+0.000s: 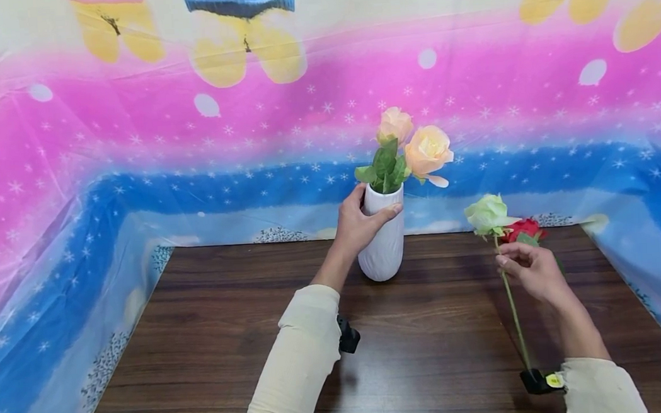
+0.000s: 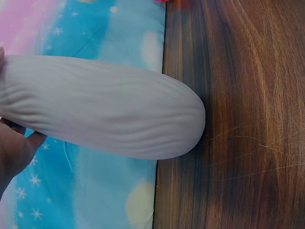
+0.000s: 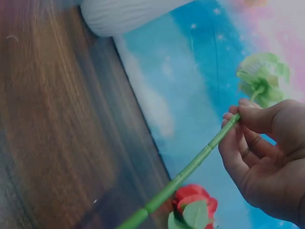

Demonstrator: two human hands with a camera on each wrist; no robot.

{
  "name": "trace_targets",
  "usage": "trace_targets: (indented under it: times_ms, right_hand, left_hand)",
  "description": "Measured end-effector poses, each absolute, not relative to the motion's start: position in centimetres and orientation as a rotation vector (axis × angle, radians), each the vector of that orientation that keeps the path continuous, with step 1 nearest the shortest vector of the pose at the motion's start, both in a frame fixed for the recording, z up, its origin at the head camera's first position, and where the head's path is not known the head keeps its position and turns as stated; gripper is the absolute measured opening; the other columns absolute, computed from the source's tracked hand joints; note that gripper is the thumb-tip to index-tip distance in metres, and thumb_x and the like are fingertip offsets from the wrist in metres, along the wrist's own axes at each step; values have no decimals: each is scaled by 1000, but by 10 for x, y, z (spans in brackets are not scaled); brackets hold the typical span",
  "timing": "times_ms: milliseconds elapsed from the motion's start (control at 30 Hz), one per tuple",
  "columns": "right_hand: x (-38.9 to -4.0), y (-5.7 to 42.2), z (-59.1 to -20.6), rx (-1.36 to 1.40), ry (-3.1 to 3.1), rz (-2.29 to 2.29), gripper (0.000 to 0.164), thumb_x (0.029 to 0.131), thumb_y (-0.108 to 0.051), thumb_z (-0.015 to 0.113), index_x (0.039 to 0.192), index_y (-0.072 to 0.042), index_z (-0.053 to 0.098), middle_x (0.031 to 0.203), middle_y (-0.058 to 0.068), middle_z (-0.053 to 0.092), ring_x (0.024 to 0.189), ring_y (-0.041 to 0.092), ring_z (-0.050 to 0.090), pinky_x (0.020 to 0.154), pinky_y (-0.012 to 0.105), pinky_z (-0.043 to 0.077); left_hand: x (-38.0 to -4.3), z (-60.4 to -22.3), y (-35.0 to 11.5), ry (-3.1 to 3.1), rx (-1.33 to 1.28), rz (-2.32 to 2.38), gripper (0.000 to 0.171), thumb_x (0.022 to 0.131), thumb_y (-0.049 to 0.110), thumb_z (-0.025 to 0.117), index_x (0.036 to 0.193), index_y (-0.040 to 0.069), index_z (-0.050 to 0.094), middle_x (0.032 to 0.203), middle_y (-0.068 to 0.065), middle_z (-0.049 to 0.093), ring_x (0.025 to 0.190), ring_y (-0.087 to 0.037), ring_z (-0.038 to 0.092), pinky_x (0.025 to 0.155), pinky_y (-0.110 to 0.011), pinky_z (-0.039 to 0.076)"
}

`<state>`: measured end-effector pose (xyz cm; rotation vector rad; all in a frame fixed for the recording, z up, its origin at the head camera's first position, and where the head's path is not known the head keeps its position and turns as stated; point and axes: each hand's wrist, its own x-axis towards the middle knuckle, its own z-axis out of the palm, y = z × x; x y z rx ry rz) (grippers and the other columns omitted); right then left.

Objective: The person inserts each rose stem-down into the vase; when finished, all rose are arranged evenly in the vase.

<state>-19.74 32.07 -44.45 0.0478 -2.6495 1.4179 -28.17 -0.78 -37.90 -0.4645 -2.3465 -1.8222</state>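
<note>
A white ribbed vase [image 1: 382, 241] stands upright near the back of the table, holding two peach roses [image 1: 428, 152] with green leaves. My left hand [image 1: 362, 220] grips the vase just below its rim, thumb across the front; the left wrist view shows the vase [image 2: 105, 105] from the side. To the right, my right hand [image 1: 530, 270] pinches the green stem of a pale green rose [image 1: 487, 214] below its bloom. That stem [image 3: 190, 167] runs down from the fingertips in the right wrist view. A red rose [image 1: 525, 229] lies behind the right hand, partly hidden by it.
The dark wooden table [image 1: 230, 326] has a patterned cloth backdrop [image 1: 284, 190] behind it and along both sides. A black wrist camera [image 1: 348, 335] sits at the left cuff, and another [image 1: 537, 382] at the right cuff.
</note>
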Motion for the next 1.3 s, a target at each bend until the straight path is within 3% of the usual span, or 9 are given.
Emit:
trace_targets:
  times_ms: [67,167,333,533,933,1300]
  right_hand:
    - [-197,318,-442,90,-2589,1402,23,100,-4,61,119,10,63,80,-28,65,71,-8,64,61,19,56]
    - [-197,313,-439,155,-2477,1440,15,98,1,63,111,-5,67,79,-29,65,68,-6,65,59,17,54]
    - [-198,304,-429,217,-2325,1589,28,97,2,64,101,-25,68,81,-24,70,68,-2,68,59,15,55]
    - [-195,292,-409,253,-2247,1573,11,99,-1,62,102,-10,68,85,-20,72,71,-2,68,58,16,54]
    - [-195,265,-375,322,-1845,1908,14,97,2,63,101,-7,73,85,-5,76,71,5,72,62,17,59]
    - [-207,239,-336,667,-1521,1872,12,93,17,59,101,17,67,88,3,78,75,11,76,71,24,62]
  left_hand:
    - [-282,-379,-8,-2348,-469,-1825,59,88,30,80,139,13,55,132,-10,65,119,-27,66,100,-47,56]
    - [-281,-378,-8,-2351,-476,-1825,60,88,31,80,140,14,55,132,-10,64,119,-27,65,101,-47,55]
    - [-281,-377,-8,-2351,-476,-1822,60,88,31,80,140,14,55,133,-10,64,120,-26,65,101,-47,55]
    - [-281,-377,-9,-2341,-480,-1828,60,88,31,80,140,14,55,132,-10,65,119,-26,65,100,-47,55]
    - [-280,-378,-10,-2342,-478,-1822,59,88,30,80,140,14,55,132,-10,65,118,-26,66,99,-46,56]
    - [-280,-379,-9,-2339,-480,-1820,58,88,30,80,138,13,56,130,-10,65,116,-26,66,98,-46,56]
